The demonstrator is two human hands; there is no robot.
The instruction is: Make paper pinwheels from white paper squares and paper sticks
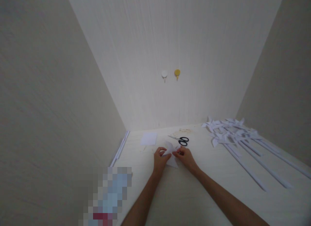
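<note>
Between my two hands is a white paper pinwheel (172, 161), partly folded, with pointed blades showing above and below the fingers. My left hand (159, 160) pinches its left side with thumb and fingers. On the other side, the fingers of my right hand (186, 157) close on the paper near its middle; whether a small part is also between them is too small to tell. Just beyond my right hand lies a pair of scissors (183, 141) with black handles, blades pointing left. A square sheet of white paper (149, 138) lies flat past my left hand.
Several finished paper pinwheels (227, 132) on white paper sticks (247, 171) lie along the right. More rolled paper sticks (120, 148) rest at the left edge. Thin light-coloured scraps (185, 131) lie by the back wall, which bears a white hook (164, 74) and a yellow hook (177, 72).
</note>
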